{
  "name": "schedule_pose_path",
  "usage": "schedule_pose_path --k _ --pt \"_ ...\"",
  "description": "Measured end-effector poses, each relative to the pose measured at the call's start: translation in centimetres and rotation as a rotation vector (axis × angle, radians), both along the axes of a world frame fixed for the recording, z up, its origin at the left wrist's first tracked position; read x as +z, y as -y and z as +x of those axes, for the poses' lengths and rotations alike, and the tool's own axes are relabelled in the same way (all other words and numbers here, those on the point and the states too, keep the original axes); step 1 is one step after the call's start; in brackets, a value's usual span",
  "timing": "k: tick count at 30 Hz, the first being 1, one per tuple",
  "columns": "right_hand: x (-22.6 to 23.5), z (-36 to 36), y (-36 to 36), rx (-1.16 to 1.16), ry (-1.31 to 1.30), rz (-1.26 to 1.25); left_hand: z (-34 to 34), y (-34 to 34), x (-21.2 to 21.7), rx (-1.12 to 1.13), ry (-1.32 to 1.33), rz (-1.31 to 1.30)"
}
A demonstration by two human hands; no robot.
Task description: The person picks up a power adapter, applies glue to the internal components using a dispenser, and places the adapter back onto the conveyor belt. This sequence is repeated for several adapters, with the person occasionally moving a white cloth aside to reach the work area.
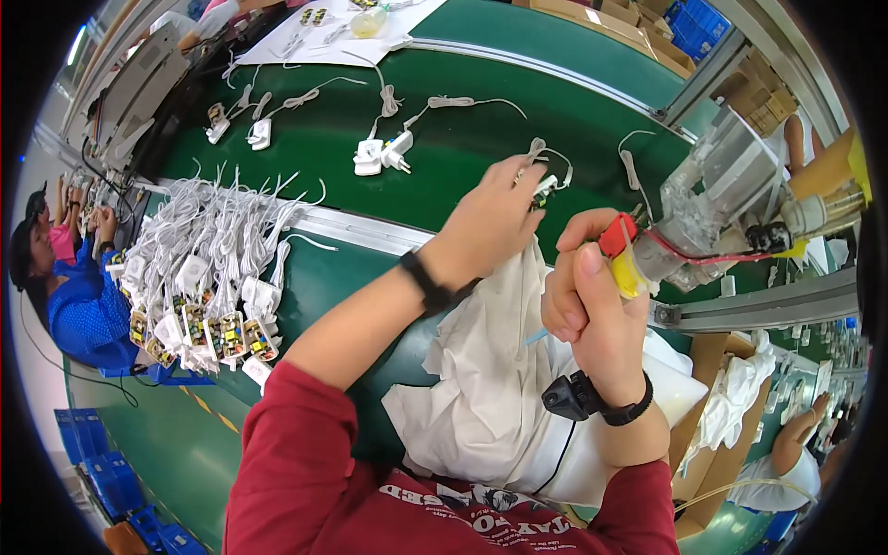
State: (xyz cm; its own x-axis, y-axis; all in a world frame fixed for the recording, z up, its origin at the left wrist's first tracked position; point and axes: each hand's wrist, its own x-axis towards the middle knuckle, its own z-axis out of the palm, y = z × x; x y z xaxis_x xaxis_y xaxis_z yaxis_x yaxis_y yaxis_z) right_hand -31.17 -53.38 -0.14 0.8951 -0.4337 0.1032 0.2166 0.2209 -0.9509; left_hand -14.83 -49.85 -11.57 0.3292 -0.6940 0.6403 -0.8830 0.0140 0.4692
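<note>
My left hand [495,217] reaches over the green belt, its fingers closed on a small power adapter [546,191] with an exposed circuit board and a white cable. My right hand [597,301] is curled round the red and yellow end of a tool [689,208] wrapped in cloudy clear plastic, with a red wire along it. What the right fingers grip underneath is partly hidden. Nearby on the belt, two white plug adapters [381,155] lie together with their coiled cables. Under my forearms a white cloth [486,361] lies bunched up.
A big heap of white-cabled adapters [213,277] with bare boards lies at the left. More adapters [261,134] rest on the far left belt. A metal rail [361,227] runs along the belt's near side. An open cardboard box [708,444] stands at right. Other people sit at both sides.
</note>
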Motion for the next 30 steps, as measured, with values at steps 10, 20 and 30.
schedule_pose_path --k 10,20,30 --pt "0.1 0.3 1.0 -0.075 0.031 0.052 -5.9 -11.1 2.9 -0.151 -0.539 0.393" --pt "-0.1 0.5 0.7 -0.11 -0.009 -0.067 -1.1 -11.3 4.5 -0.012 -0.209 0.514" --pt "0.2 0.3 1.0 -0.067 -0.01 0.013 8.0 -1.5 0.8 0.619 0.173 0.386"
